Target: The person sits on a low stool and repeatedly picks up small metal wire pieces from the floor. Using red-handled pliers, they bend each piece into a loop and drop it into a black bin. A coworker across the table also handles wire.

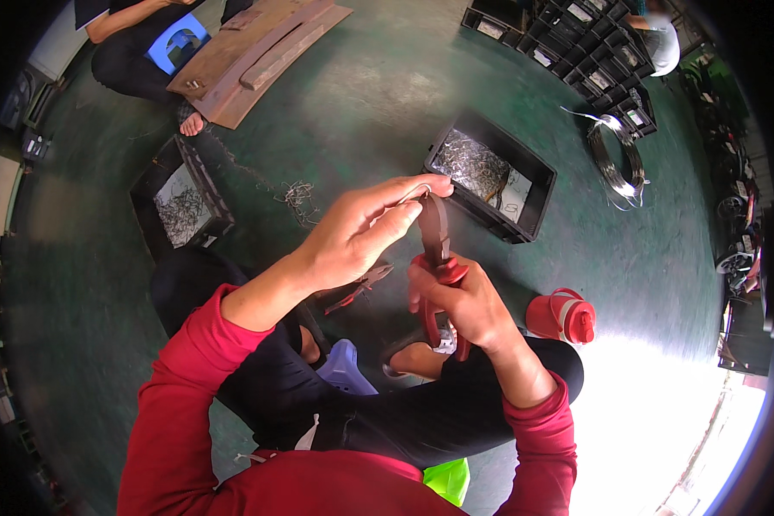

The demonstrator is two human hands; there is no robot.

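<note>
My left hand (357, 228) is closed, with thumb and forefinger pinching a small bent piece of metal wire (416, 193). The jaws of the red-handled pliers (434, 228) meet the wire at my fingertips; whether they are fully closed on it is too small to tell. My right hand (469, 303) is wrapped round the pliers' handles, jaws pointing up and away from me. Below my left wrist lies a second red-handled pair of pliers (365, 285), partly hidden by my arm.
A black crate (537, 211) of metal pieces stands beyond my hands; another crate (219, 193) is at left. Loose wire bits (299, 199) lie between them. A red jug (559, 316) stands right, a wire coil (615, 159) farther off. A person sits by a wooden board (258, 52).
</note>
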